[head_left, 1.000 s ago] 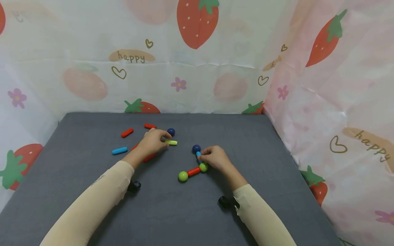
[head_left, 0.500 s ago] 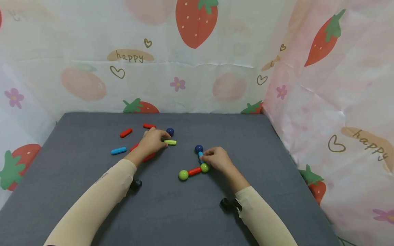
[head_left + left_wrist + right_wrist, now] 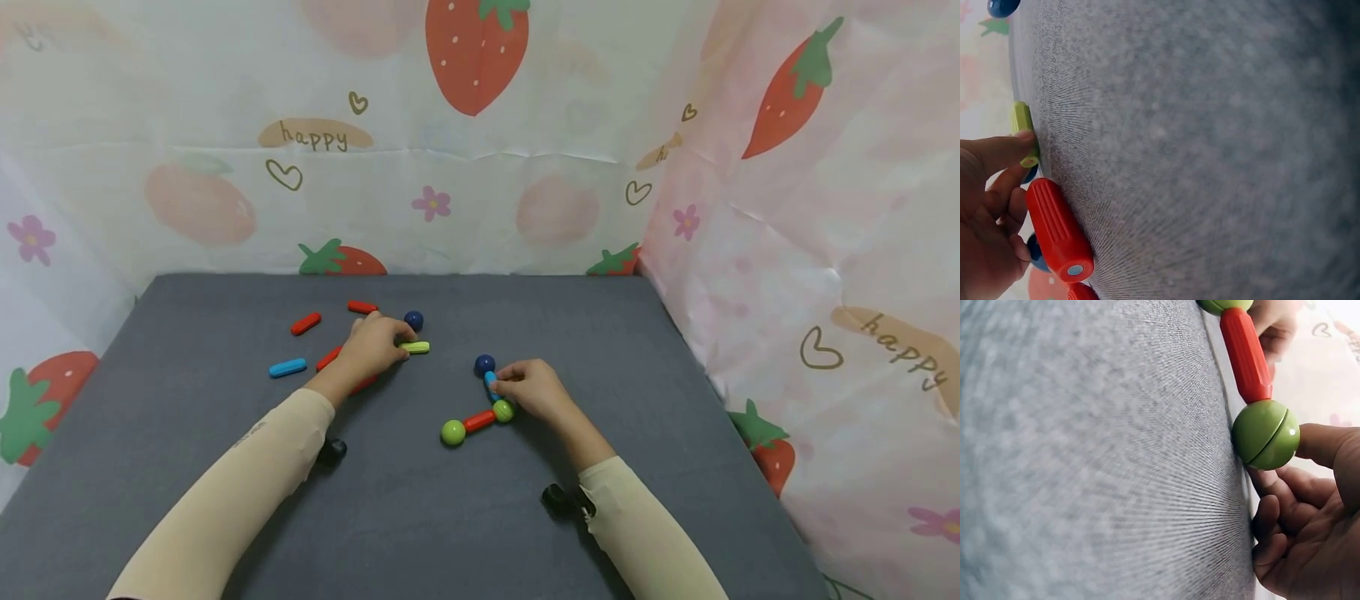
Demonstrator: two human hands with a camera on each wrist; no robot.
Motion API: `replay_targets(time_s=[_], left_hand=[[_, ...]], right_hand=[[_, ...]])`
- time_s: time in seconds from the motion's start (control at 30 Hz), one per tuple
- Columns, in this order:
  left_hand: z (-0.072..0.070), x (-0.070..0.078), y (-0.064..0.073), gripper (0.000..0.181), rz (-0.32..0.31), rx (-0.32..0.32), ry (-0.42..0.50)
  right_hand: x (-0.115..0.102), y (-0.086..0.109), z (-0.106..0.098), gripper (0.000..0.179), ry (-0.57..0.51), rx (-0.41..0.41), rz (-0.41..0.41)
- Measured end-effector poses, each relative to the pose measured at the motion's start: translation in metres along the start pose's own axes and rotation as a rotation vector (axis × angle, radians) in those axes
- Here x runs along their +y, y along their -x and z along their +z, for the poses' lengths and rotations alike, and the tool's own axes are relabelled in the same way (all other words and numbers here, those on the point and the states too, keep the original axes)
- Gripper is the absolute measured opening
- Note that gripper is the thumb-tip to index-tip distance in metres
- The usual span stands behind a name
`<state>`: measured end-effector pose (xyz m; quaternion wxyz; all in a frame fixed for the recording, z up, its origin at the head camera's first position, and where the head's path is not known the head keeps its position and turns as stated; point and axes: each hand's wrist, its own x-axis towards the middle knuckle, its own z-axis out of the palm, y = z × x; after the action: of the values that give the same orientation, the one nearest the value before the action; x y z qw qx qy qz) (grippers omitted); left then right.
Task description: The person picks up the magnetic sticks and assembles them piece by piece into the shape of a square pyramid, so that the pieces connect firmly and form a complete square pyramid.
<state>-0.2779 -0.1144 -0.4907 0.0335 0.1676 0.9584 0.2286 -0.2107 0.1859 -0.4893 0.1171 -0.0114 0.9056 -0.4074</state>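
Observation:
My left hand [image 3: 370, 346] pinches a yellow-green magnetic rod [image 3: 1022, 119] between thumb and fingers, low over the cloth. My right hand [image 3: 534, 387] holds a light blue rod [image 3: 491, 385] between thumb and finger. That rod joins a dark blue ball [image 3: 484, 364] to a green ball [image 3: 1266, 435]. From the green ball a red rod [image 3: 480, 421] runs left to a second green ball [image 3: 453, 432], so the pieces form a bent chain. In the right wrist view the light blue rod is hidden behind the green ball and fingers.
Near my left hand lie several red rods [image 3: 306, 324], one partly under the wrist. A loose light blue rod [image 3: 288, 367] rests further left. Another dark blue ball [image 3: 414, 320] sits just beyond my left fingers. Grey cloth [image 3: 420, 525] covers the table, with printed curtains behind and beside it.
My right hand has shifted the chain slightly to the right, and its red rod and end green ball have followed. The left hand stays in place on the yellow-green rod.

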Motion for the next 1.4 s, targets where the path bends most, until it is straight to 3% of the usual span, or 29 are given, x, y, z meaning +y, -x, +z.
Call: replay_targets(time_s=[0.33, 0.63, 1.03, 1.4], left_hand=[[0.000, 0.008, 0.000, 0.027, -0.013, -0.019, 0.002], [0.006, 0.025, 0.002, 0.023, 0.019, -0.031, 0.040], [0.014, 0.032, 0.005, 0.023, 0.071, -0.050, 0.086], [0.017, 0.041, 0.005, 0.023, 0.066, -0.064, 0.104]], right_hand=[[0.003, 0.000, 0.000, 0.024, -0.024, 0.003, -0.003], [0.002, 0.001, 0.001, 0.025, -0.025, 0.010, 0.000], [0.001, 0.001, 0.001, 0.024, -0.031, 0.006, -0.008], [0.001, -0.001, 0.001, 0.024, -0.015, 0.003, -0.002]])
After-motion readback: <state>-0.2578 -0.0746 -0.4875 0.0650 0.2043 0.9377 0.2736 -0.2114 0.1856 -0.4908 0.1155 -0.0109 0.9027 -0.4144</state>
